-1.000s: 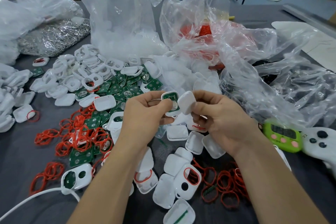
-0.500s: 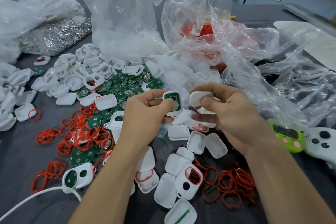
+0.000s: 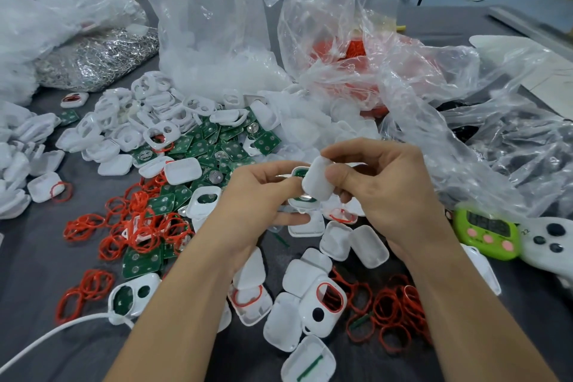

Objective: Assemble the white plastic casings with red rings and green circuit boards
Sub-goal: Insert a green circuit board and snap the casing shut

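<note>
My left hand [image 3: 260, 195] grips a white casing half with a green circuit board [image 3: 300, 173] seated in it, above the table's middle. My right hand [image 3: 384, 186] pinches a plain white casing cover [image 3: 317, 178] between thumb and fingers, pressed against the front of that board half and hiding most of it. Below the hands lie loose white casing halves [image 3: 369, 245]. Red rings [image 3: 390, 310] are scattered lower right and a mix of red rings and green boards [image 3: 145, 226] lies to the left.
Clear plastic bags stand behind: one of white parts [image 3: 214, 50], one of red rings [image 3: 350, 56]. A foil-coloured bag [image 3: 93, 59] lies far left. A green timer [image 3: 486, 233] and a white controller [image 3: 548, 242] sit at the right. A white cable [image 3: 55, 332] crosses the lower left.
My right hand turned the white cover upright and brought it left against the board-holding half in my left hand, which stayed nearly still.
</note>
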{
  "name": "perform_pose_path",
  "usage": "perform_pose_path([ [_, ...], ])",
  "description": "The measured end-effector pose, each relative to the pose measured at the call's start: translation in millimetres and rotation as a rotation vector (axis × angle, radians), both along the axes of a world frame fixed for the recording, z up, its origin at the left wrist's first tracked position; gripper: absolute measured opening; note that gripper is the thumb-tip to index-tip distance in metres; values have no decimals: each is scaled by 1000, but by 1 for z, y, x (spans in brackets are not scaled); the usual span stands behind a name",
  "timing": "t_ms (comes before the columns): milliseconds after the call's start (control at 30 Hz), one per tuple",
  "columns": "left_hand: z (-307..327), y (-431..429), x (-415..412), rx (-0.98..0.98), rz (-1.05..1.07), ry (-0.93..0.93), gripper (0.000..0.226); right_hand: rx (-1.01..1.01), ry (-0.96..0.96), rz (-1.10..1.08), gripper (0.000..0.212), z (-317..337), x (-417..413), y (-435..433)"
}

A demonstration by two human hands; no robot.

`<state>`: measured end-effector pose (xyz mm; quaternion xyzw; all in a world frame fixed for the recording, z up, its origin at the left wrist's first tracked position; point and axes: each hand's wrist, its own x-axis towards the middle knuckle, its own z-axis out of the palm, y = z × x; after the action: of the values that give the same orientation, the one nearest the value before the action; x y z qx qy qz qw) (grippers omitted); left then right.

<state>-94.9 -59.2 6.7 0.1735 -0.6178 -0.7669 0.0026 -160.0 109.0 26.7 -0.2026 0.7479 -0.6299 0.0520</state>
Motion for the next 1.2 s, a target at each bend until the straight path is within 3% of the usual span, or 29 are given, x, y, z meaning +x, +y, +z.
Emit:
perform_pose_path([
  [400,3,-2,0,225,-68,-24,25,58,63,12,25,-7,-3,-1],
  [967,-1,-4,0,145,-137,-35,28,330,247,15,23,-7,7,-6],
  [1200,-4,-7,2,86,-149,26,28,287,216,-42,18,-10,8,-8],
])
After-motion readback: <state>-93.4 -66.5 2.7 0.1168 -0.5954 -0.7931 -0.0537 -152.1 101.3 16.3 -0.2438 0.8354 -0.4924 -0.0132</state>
